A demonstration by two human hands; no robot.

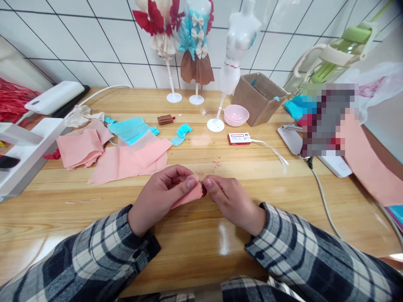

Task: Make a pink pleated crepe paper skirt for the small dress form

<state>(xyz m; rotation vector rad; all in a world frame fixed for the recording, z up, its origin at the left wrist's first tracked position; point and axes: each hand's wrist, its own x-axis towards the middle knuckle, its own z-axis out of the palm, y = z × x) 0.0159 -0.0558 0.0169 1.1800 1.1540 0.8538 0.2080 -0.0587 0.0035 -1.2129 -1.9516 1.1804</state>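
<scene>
My left hand (159, 195) is closed on a folded piece of pink crepe paper (188, 197), its thumb pressing on top. The paper's gathered end points to the right. At that end, my right hand (234, 201) makes a pinch with thumb and forefinger. A thin dark sliver shows between the fingertips of both hands, too small to name. Behind my left hand lie a loose pink crepe paper sheet (132, 161) and a blue sheet (130, 128). Small pink scraps (216, 163) are scattered on the wooden table (201, 260) beyond my hands.
Two dressed mini mannequins (197, 63) and a bare white one (234, 50) stand by the tiled wall. Near them are a pink bowl (236, 115), a cardboard box (260, 98) and a small red-white box (239, 139). A white power strip (34, 155) is left; a cable (324, 201) runs right.
</scene>
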